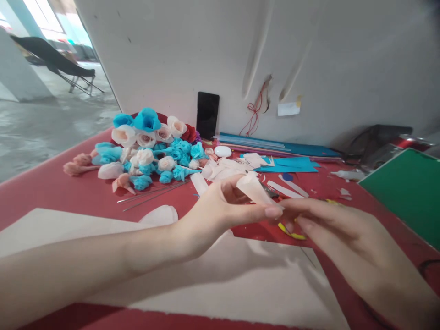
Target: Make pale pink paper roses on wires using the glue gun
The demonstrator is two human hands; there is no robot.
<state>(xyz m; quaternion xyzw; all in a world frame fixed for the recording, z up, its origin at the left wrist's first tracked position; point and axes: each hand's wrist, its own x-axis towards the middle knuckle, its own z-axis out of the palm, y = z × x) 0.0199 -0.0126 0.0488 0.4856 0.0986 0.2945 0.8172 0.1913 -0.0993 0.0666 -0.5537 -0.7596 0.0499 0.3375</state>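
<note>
Above the middle of the red tabletop (pixel 51 188), our left hand (pixel 215 213) pinches a pale paper piece (pixel 256 189), its wider end tipped up and to the left, its narrow end running toward our right hand (pixel 350 236). The left grip is closed lightly, thumb along the piece's lower side; the right grip is curled at the narrow end, and we cannot tell whether it has hold of anything. Thin stock like this probably creases easily, so we do best to press only at the narrow end, leave the wider end uncrushed and turn the piece with small finger movements. Toward the tabletop's near edge lies a broad pale sheet (pixel 268 284); paper flowers (pixel 144 157) crowd its far left corner. A yellow handle (pixel 292 233) rests below our fingers, best given clearance.
</note>
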